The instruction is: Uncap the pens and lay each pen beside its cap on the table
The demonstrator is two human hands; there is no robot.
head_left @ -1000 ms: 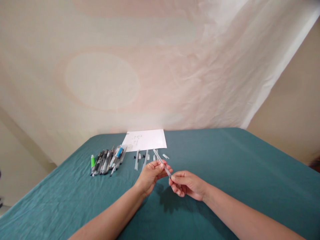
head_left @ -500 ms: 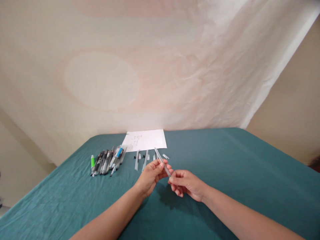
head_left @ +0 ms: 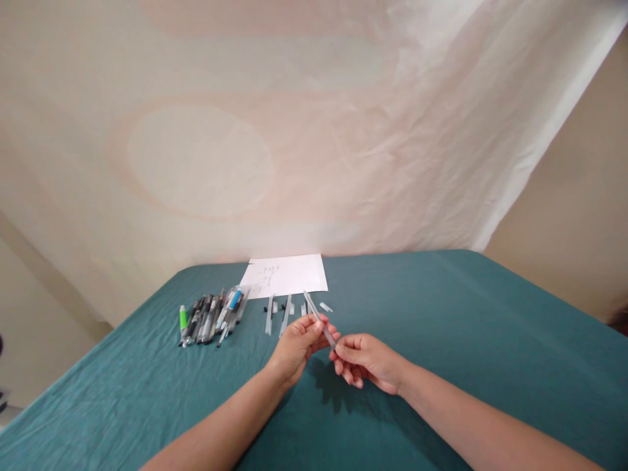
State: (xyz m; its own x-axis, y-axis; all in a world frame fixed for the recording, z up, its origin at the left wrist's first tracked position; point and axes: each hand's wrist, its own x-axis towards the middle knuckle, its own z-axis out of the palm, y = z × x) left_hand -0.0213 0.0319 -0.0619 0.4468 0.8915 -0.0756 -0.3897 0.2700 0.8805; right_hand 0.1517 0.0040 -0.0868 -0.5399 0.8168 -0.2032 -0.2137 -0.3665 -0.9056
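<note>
A slim, translucent grey pen barrel (head_left: 314, 307) slants between my two hands above the table. My left hand (head_left: 300, 343) pinches it around the middle between thumb and fingers. At its lower end, my right hand (head_left: 366, 358) has thumb and fingertips closed on it. Whether anything sits inside that right fingertip grip is hidden. Just beyond my left hand lie separated pen parts: one clear barrel (head_left: 269, 315), another barrel (head_left: 286, 315) and a small clear cap (head_left: 326, 307). A further piece is partly covered by my left hand.
On the left lies a pile of pens (head_left: 210, 317), mostly black and clear, with a green-topped pen (head_left: 183, 318) at its edge. A white paper with handwriting (head_left: 289, 275) rests at the back of the green cloth-covered table (head_left: 466, 327). A pale sheet (head_left: 314, 144) hangs behind.
Very little differs. The fingers of my right hand have shifted slightly at the barrel's lower end, while my left hand keeps its hold.
</note>
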